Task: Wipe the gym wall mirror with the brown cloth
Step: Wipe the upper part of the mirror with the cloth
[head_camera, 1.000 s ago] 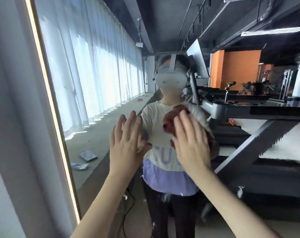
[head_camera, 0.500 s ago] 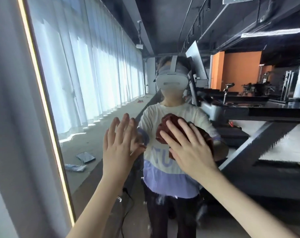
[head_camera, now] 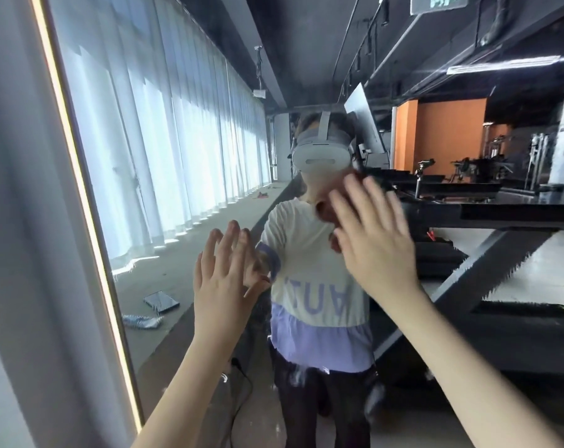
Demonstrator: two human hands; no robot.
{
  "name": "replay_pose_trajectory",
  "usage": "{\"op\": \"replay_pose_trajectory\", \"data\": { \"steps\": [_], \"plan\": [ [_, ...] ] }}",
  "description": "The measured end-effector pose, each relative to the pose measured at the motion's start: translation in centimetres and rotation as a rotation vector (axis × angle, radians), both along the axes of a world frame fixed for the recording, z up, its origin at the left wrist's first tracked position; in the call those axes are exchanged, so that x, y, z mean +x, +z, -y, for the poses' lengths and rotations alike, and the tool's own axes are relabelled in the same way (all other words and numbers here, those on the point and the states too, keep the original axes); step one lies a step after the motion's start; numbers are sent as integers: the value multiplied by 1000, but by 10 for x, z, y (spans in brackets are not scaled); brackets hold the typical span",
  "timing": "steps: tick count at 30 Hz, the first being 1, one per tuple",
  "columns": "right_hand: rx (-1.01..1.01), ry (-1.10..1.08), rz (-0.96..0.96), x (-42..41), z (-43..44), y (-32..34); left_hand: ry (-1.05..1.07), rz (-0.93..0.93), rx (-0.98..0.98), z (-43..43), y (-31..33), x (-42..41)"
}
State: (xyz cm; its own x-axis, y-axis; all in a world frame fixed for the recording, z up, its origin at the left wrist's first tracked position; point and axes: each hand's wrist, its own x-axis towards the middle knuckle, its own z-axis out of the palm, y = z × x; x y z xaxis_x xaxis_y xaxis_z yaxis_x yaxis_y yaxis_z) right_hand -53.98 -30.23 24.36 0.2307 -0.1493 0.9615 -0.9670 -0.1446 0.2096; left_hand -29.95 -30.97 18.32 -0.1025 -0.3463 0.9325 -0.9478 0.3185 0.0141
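Against the glass of the gym wall mirror (head_camera: 183,150), seen from the head camera, the right hand (head_camera: 376,253) lies flat with its fingers straight and spread. It presses the brown cloth (head_camera: 325,211) to the surface without curling round it. Only a dark reddish-brown edge of the cloth shows, peeking out to the left of the fingers and under the fingertips. The hand looks blurred.

Lower and to the left of that hand, the left hand (head_camera: 224,279) is also flat on the mirror, fingers straight and slightly fanned. It holds nothing and sits apart from the cloth.

Between and behind the two hands stands the person's reflection (head_camera: 319,305), in a cream and lilac top, with a white headset (head_camera: 321,158) just above the cloth.

Far left of the left hand, a glowing strip (head_camera: 90,221) runs along the mirror's edge. White curtains (head_camera: 151,130) are reflected beside it, and a dark flat object (head_camera: 161,302) lies on the reflected ledge below and left of the left hand.

Right of the right hand, black gym equipment (head_camera: 487,215) and an orange wall (head_camera: 448,134) show in the reflection.
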Motion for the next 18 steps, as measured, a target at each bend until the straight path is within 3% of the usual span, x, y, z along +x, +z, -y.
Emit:
{"op": "replay_pose_trajectory", "data": {
  "steps": [3, 4, 7, 9, 11, 15, 16, 18],
  "plan": [
    [-36, 24, 349, 10, -3, 13, -5, -5, -1, -1, 0, -1],
    [-30, 41, 313, 21, -3, 11, -8, -6, 0, -1, 0, -1],
    [44, 101, -122, 43, 3, -7, -12, -11, 2, 0, -1, -1],
    [75, 74, -248, 32, 1, -8, -18, -19, 5, 0, -2, -1],
    [32, 34, -120, 14, 0, 0, -19, -25, -5, 0, -2, -1],
    [-46, 36, 405, 17, -2, 31, -13, -13, -22, 1, -2, -1],
    [-46, 50, 387, 27, -1, 35, -11, -13, -21, 1, -2, -1],
    [-8, 107, 118, 46, 4, 29, -13, -17, -16, 0, -3, 0]
  ]
}}
